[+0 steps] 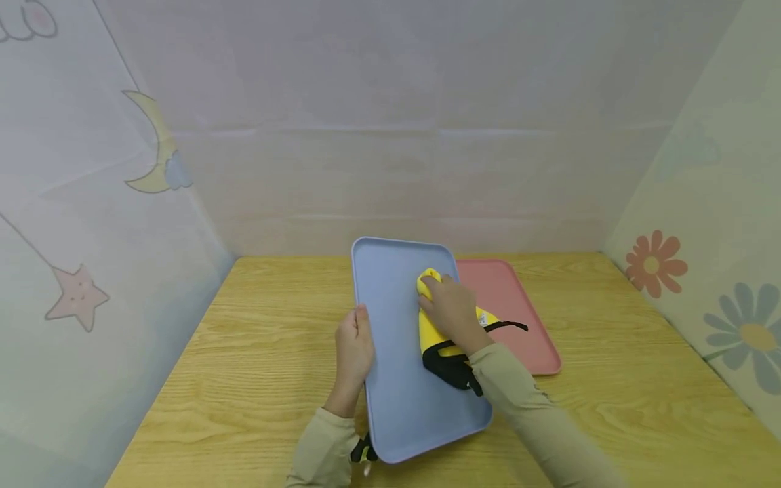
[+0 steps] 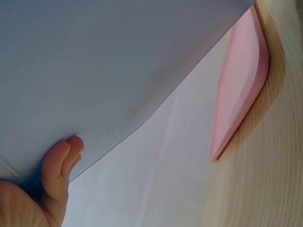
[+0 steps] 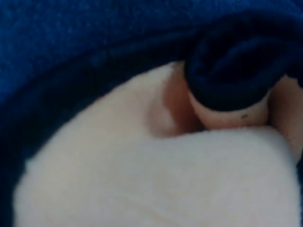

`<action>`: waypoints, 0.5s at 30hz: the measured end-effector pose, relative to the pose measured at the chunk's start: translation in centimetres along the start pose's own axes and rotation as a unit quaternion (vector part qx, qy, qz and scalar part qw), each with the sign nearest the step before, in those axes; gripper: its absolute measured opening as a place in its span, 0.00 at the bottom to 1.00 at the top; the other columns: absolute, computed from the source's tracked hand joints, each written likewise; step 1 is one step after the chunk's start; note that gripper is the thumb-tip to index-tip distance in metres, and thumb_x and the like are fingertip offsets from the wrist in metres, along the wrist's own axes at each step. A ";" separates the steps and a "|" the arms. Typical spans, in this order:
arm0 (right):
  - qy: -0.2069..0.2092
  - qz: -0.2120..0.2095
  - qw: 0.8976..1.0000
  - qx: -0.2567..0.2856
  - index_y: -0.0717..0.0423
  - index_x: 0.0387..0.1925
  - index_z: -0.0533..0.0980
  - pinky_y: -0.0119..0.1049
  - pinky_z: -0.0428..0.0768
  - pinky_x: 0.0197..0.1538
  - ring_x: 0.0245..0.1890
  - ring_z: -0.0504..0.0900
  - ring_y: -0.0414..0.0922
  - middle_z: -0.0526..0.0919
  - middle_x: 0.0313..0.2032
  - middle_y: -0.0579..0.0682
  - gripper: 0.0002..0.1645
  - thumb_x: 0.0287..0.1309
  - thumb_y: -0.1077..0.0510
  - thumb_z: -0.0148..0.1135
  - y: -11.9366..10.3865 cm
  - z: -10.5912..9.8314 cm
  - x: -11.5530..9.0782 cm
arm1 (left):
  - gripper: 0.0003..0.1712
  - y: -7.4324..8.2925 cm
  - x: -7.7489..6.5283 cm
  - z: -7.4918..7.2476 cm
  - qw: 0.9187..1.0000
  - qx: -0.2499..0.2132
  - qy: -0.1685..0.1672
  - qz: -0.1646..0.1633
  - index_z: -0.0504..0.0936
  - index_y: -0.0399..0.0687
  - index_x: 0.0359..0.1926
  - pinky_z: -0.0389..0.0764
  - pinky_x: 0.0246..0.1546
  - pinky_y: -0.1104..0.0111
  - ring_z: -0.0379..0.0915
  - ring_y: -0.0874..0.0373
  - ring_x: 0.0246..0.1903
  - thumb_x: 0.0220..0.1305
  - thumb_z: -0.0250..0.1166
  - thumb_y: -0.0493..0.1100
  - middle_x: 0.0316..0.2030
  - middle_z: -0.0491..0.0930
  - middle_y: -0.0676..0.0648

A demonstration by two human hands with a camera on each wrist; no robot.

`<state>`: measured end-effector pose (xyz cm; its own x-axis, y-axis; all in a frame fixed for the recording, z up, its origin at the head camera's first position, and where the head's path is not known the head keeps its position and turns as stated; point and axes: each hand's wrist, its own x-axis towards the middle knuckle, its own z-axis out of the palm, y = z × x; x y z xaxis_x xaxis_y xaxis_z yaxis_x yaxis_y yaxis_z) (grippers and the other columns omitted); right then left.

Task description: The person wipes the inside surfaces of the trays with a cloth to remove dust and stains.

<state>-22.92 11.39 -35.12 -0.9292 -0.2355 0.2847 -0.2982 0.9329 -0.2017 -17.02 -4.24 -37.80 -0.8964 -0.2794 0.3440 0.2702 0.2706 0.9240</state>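
A light blue rectangular tray (image 1: 396,400) is held up at a tilt over the table. My left hand (image 1: 354,349) grips its left edge, thumb over the rim; in the left wrist view its fingers (image 2: 57,165) lie against the underside. My right hand (image 1: 451,308) holds a bunched yellow cloth (image 1: 432,332) with black trim against the tray's upper face. A black strap and a small white label stick out to the right of this hand. The right wrist view is blurred, showing skin close up against dark, fuzzy fabric (image 3: 94,38).
A pink tray (image 1: 512,312) lies on the wooden table (image 1: 262,352), partly behind the blue tray. Something small, black and yellow (image 1: 364,449), shows by my left sleeve. Printed walls (image 1: 396,176) stand behind and on both sides.
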 end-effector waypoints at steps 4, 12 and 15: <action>0.022 -0.038 0.999 0.027 0.56 0.47 0.74 0.36 0.67 0.18 0.14 0.66 0.47 0.75 0.34 0.59 0.17 0.56 0.56 0.55 -1.9 -0.4 -0.2 | 0.21 0.0 -0.2 0.2 1.000 0.000 -0.006 -0.006 0.61 0.45 0.18 0.57 0.14 0.72 0.53 0.63 0.14 0.70 0.41 0.42 0.13 0.56 0.53; 0.050 -0.110 0.991 0.064 0.56 0.46 0.75 0.34 0.66 0.16 0.12 0.63 0.45 0.74 0.30 0.57 0.15 0.61 0.55 0.51 -5.3 -1.2 -1.0 | 0.22 -0.1 -0.1 0.4 1.000 -0.008 -0.013 -0.021 0.65 0.40 0.21 0.56 0.15 0.72 0.51 0.63 0.14 0.71 0.39 0.46 0.14 0.56 0.52; 0.063 -0.152 0.983 0.079 0.57 0.44 0.76 0.33 0.67 0.16 0.12 0.64 0.43 0.74 0.29 0.56 0.14 0.62 0.56 0.50 -6.3 -1.5 -1.4 | 0.23 -0.1 -0.1 0.3 0.999 -0.020 -0.020 -0.030 0.71 0.35 0.27 0.63 0.18 0.71 0.58 0.62 0.17 0.71 0.39 0.46 0.17 0.64 0.50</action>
<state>-19.38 6.25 -32.84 -0.7607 -0.4513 0.4665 -0.5970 0.7686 -0.2299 -17.07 -3.92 -37.94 -0.9244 -0.2577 0.2814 0.2284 0.2170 0.9491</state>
